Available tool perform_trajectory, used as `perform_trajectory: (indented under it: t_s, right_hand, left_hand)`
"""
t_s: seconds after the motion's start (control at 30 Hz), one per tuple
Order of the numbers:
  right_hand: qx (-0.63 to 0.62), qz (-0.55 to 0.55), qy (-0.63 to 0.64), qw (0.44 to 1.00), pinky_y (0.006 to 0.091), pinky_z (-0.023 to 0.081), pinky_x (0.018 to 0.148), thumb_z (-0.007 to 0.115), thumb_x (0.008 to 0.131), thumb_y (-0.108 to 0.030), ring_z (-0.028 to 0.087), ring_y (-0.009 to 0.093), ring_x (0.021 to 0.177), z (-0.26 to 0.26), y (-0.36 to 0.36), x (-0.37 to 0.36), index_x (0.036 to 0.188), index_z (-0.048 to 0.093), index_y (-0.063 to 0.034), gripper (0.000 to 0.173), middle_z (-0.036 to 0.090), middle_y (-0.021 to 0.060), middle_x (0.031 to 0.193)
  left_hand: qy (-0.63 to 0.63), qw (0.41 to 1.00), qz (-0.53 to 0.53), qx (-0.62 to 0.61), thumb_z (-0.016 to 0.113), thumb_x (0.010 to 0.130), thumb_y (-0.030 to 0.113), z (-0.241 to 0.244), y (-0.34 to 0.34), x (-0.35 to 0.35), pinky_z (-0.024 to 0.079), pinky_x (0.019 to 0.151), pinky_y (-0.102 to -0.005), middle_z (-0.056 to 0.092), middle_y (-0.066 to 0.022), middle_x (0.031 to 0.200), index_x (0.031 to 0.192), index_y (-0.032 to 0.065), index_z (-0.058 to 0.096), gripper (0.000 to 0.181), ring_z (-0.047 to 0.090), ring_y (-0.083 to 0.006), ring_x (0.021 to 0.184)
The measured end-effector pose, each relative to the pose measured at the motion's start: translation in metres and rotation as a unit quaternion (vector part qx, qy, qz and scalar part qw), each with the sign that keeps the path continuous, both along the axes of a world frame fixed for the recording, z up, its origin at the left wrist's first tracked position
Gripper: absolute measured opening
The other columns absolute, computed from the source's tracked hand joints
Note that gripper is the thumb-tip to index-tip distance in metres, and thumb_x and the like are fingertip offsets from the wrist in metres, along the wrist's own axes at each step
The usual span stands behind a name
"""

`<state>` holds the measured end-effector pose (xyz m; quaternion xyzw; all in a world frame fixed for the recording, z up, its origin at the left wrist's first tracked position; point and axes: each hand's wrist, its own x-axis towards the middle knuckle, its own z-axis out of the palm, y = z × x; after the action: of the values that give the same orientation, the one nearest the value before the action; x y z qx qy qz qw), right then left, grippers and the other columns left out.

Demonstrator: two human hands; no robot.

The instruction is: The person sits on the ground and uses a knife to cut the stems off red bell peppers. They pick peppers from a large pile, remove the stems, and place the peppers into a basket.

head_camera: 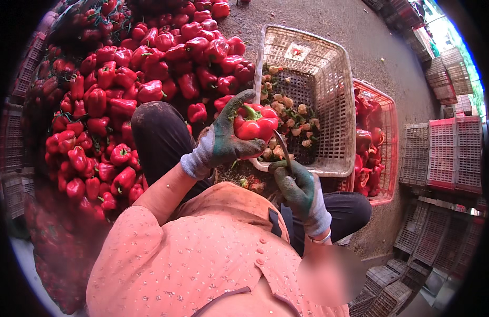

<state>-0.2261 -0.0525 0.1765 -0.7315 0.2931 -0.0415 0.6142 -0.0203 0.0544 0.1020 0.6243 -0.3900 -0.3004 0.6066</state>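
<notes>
A whole red bell pepper (250, 128) rests in my gloved left hand (232, 136), its green stem turned up. My right hand (296, 184), also in a green-coated glove, grips a knife with a curved blade (283, 144). The blade's tip is at the pepper's right side; I cannot tell whether it has entered the flesh. Just beyond my hands stands a dirty white plastic crate (333, 99). Pale pepper cores with green stems (288, 103) lie on its floor.
A large heap of red bell peppers (149, 59) spreads across the left. To the right, a red crate (389, 158) contains red peppers (365, 142), some opened. Stacked crates (442, 152) line the right side. Scraps (250, 184) lie on the ground between my legs.
</notes>
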Motion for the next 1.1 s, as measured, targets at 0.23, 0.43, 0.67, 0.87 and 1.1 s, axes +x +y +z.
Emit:
perform_trajectory:
  t_s: [0.23, 0.43, 0.67, 0.87, 1.1]
  right_hand:
    - [-0.144, 0.045, -0.047, 0.987, 0.0331, 0.048, 0.053, 0.059, 0.085, 0.000, 0.062, 0.025, 0.063, -0.022, -0.007, 0.020, 0.090, 0.058, -0.0017, 0.005, 0.058, 0.0102, 0.076]
    - [-0.160, 0.043, -0.084, 0.983, 0.0273, 0.048, 0.066, 0.055, 0.095, -0.018, 0.054, 0.007, 0.074, -0.072, -0.017, 0.030, 0.108, 0.065, 0.0016, 0.025, 0.063, 0.0031, 0.078]
    - [-0.214, 0.073, -0.095, 0.969, 0.0269, 0.048, 0.063, 0.054, 0.095, -0.020, 0.058, 0.008, 0.071, -0.106, -0.026, 0.043, 0.103, 0.065, 0.0001, 0.025, 0.065, 0.0032, 0.081]
    - [-0.029, -0.009, -0.020, 0.999, 0.0268, 0.047, 0.052, 0.053, 0.097, -0.025, 0.057, 0.010, 0.058, -0.096, -0.021, 0.048, 0.108, 0.064, -0.0009, 0.028, 0.063, 0.0030, 0.079]
    - [0.189, -0.103, 0.075, 0.974, 0.0261, 0.044, 0.046, 0.054, 0.099, -0.029, 0.054, 0.010, 0.051, -0.089, 0.002, 0.048, 0.108, 0.062, -0.0023, 0.030, 0.060, 0.0016, 0.075]
  left_hand:
    - [0.062, 0.998, 0.001, -0.016, 0.092, 0.063, 0.025, -0.012, -0.018, -0.012, 0.042, 0.106, -0.0372, 0.050, -0.0128, 0.135, 0.149, 0.0100, 0.036, 0.104, 0.051, -0.0230, 0.124]
    - [-0.055, 0.996, 0.072, 0.018, 0.090, 0.066, 0.027, -0.038, -0.026, -0.013, 0.045, 0.103, -0.0370, 0.054, -0.0124, 0.130, 0.143, 0.0104, 0.041, 0.093, 0.054, -0.0228, 0.120]
    - [0.069, 0.997, 0.029, 0.012, 0.079, 0.083, 0.035, -0.058, -0.027, 0.003, 0.041, 0.106, -0.0356, 0.052, -0.0121, 0.130, 0.143, 0.0072, 0.040, 0.077, 0.051, -0.0209, 0.122]
    - [-0.018, 0.996, 0.084, 0.022, 0.069, 0.090, 0.046, -0.063, -0.036, -0.001, 0.041, 0.105, -0.0340, 0.052, -0.0115, 0.130, 0.140, 0.0046, 0.044, 0.069, 0.051, -0.0187, 0.121]
    - [0.069, 0.988, 0.124, 0.068, 0.071, 0.091, 0.043, -0.056, -0.048, 0.002, 0.044, 0.101, -0.0328, 0.054, -0.0108, 0.126, 0.137, 0.0036, 0.046, 0.065, 0.053, -0.0194, 0.115]
